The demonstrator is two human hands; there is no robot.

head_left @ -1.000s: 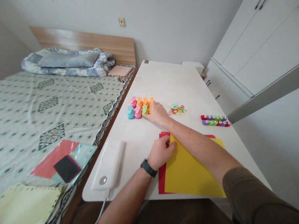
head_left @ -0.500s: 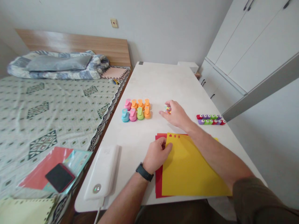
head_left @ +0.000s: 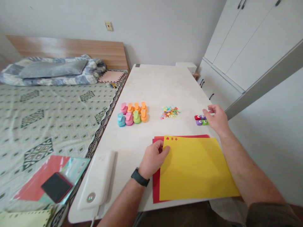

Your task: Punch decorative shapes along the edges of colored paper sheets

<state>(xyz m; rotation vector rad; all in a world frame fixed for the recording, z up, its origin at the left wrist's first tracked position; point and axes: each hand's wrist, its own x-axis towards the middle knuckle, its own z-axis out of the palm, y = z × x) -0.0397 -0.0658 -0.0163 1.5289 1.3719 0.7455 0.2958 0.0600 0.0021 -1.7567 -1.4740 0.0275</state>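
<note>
My left hand (head_left: 152,159) pinches the yellow sheet (head_left: 194,171) at its upper left edge, thumb on top, fingers curled in behind. The sheet lies on the bench (head_left: 158,85) at the near edge, over red paper (head_left: 156,187) that shows along its left and top. A heart and two flower shapes are cut in a row near the sheet's upper left corner, red showing through. My right hand (head_left: 214,117) is fairly wide, thumb apart from the fingers, at the small punches (head_left: 197,118), hiding their right end; I cannot tell whether it touches them. Left of these lies a heap of confetti (head_left: 169,112), then eight big punches (head_left: 136,117) in two rows of four. A white box (head_left: 98,179) with a cable sits near the bench's left edge.
</note>
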